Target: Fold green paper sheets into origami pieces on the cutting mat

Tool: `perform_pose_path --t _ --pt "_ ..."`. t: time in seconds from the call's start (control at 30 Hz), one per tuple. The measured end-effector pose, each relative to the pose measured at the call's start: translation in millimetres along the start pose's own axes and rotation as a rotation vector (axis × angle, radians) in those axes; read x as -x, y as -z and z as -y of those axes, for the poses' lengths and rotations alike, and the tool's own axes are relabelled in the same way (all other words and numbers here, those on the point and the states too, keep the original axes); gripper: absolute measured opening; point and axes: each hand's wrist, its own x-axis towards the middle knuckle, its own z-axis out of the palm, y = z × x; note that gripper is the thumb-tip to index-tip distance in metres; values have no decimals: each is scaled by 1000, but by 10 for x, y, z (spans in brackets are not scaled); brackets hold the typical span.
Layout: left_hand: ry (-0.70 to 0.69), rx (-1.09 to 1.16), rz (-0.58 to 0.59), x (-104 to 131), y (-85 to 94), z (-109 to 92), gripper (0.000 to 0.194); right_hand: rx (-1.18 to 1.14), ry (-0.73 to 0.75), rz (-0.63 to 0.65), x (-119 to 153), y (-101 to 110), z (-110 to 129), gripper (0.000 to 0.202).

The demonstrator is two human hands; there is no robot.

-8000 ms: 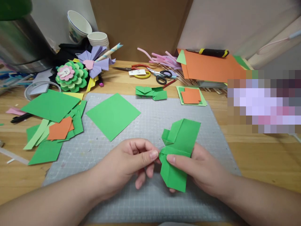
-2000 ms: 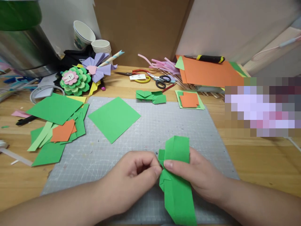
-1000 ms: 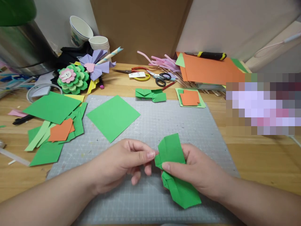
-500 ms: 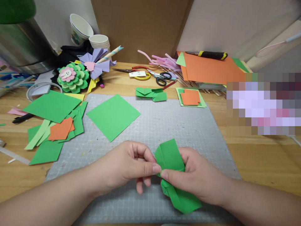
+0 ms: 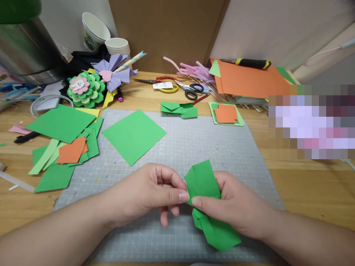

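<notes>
Head view, folded green paper: held above the near part of the grey cutting mat, its 2 broad panels spreading far and near from a pinched middle.
Left hand: thumb and forefinger nipped together on the paper's left edge; the lower fingers curl loosely. Pinch only this narrow edge, so the panels don't buckle.
Right hand: thumb laid across the middle, clamping the paper; you cannot tell how the fingers behind are spread. Keep that thumb firm as your anchor.
Crease: this looks like shaping a small edge fold; line it up first, then press from the middle outward in 1 slow stroke.
Small folded green piece: at the mat's far edge; glance there to compare folds.
Green square sheet: flat on the mat, well apart; leave it unbent.
</notes>
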Motion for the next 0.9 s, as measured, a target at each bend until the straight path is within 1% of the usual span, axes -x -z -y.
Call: perform_pose_path --t 0.37,0.6,0.7,0.8,0.9 --pt "27 -84 -55 12 0 47 19 -3 40 24 7 -5 -11 13" --pt "46 -92 -81 -2 -34 26 26 -4 18 36 8 -2 -11 10" --pt "36 -87 -75 -2 -37 21 27 -1 15 29 11 -7 -3 10" --pt "9 -88 -49 8 -25 22 25 -19 14 12 17 -10 4 13" --pt "0 -94 -52 16 -12 27 22 -27 1 -6 21 -7 5 16"
